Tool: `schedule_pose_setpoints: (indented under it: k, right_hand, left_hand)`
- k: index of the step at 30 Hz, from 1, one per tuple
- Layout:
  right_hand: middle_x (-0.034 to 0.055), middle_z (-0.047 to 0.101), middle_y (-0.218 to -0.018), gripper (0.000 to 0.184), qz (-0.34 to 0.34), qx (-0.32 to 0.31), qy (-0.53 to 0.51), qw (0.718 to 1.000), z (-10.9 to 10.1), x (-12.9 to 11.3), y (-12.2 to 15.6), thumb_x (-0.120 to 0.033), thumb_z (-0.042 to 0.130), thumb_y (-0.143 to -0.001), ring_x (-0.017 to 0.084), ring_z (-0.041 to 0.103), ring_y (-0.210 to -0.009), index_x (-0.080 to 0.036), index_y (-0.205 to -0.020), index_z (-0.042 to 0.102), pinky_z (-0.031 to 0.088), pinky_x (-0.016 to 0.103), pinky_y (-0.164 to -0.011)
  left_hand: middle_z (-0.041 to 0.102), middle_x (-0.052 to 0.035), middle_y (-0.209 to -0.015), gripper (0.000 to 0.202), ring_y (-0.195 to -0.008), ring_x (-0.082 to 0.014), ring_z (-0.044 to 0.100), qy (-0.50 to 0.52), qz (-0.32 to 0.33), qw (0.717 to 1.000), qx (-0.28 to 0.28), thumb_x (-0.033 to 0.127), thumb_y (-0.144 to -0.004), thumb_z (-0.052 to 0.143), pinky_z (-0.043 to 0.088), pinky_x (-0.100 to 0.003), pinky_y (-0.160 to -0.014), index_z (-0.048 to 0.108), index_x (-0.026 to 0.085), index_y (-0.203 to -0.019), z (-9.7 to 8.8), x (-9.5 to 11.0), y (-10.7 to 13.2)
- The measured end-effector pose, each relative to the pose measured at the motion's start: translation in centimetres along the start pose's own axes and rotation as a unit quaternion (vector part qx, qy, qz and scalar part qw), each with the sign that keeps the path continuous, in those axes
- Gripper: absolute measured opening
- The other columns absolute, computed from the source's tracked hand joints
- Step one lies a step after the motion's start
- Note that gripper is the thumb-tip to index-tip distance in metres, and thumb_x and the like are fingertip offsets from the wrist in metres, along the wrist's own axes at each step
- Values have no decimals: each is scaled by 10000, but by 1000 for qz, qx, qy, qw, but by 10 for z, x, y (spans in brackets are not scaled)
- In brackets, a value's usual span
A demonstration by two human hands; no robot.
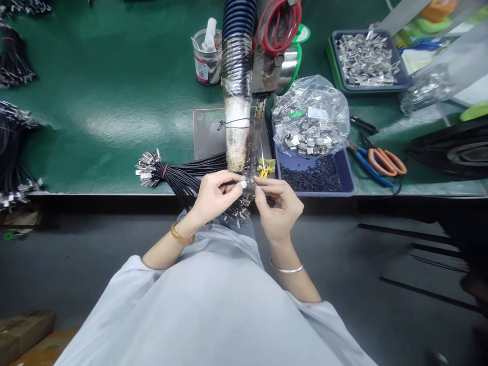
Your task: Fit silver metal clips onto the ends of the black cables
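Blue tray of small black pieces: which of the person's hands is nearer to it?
Right. The right hand is by the near left corner of the blue tray; the left hand is farther left, at the black cable bundle.

Glossy tabletop, crinkled plastic bag, shiny metal connectors, smooth, rubbery-looking cables

Includes, on the green bench, a clear labelled cup holding a white object, orange-handled scissors lying just beside blue-handled pliers, a large black object at far right, and, down at lower left, brown cardboard boxes near the grey floor.
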State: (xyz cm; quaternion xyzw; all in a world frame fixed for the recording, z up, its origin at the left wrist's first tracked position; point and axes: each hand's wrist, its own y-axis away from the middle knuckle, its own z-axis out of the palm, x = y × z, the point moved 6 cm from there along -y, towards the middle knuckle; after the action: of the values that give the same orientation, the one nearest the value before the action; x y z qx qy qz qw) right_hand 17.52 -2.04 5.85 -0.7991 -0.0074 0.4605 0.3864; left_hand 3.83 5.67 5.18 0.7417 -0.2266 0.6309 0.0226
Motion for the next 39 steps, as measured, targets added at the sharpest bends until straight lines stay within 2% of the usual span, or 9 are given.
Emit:
schedule_pose_setpoints:
  k: [4, 10, 17, 22, 33, 39]
  right_hand:
    - [20, 809, -935, 167, -88, -10, 63, 994, 1, -9, -1, -85, 677, -881, 177, 787, -852, -249, -859, 651, 631, 310, -762]
    - [22, 817, -954, 159, -148, -23, 124, 981, 2, -13, -1, -112, 670, -899, 171, 787, -832, -263, -866, 637, 639, 300, -724]
    - [28, 819, -952, 171, -162, -23, 136, 977, 3, -16, -5, -105, 678, -897, 168, 790, -823, -265, -862, 629, 651, 290, -704]
    - [21, 819, -940, 160, -166, -14, 144, 976, 2, -17, -6, -117, 687, -896, 169, 790, -807, -269, -877, 642, 651, 293, -694]
    - [33, 820, -934, 198, -204, -38, 154, 966, 2, -23, -6, -81, 686, -877, 157, 788, -763, -262, -861, 607, 641, 254, -655]
    - [64, 818, -898, 223, -205, -27, 135, 969, 3, -22, -9, -30, 700, -852, 155, 789, -768, -236, -872, 617, 649, 233, -714]
  left_hand:
    - [570, 18, -603, 151, -524, -71, 442, -58, 35, 998, 18, 201, -844, 632, 352, -198, -525, 739, 142, -755, 1, 4, 2]
    - [554, 24, -621, 167, -531, -70, 430, -80, 42, 995, 39, 207, -877, 617, 364, -202, -541, 719, 146, -760, 4, 5, 5]
    - [473, 41, -591, 182, -536, -79, 411, -82, 57, 992, 83, 195, -882, 604, 359, -214, -546, 711, 157, -741, 6, 6, 8]
    - [485, 42, -605, 155, -533, -74, 408, -67, 81, 990, 99, 176, -883, 618, 346, -208, -529, 733, 152, -783, 7, 8, 10]
    - [586, 21, -632, 141, -515, -64, 425, -42, 38, 995, 80, 172, -845, 629, 352, -193, -507, 734, 142, -756, 5, 6, 9]
    - [564, 24, -627, 140, -519, -63, 423, -33, 32, 995, 88, 176, -838, 631, 347, -189, -509, 738, 141, -756, 6, 4, 8]
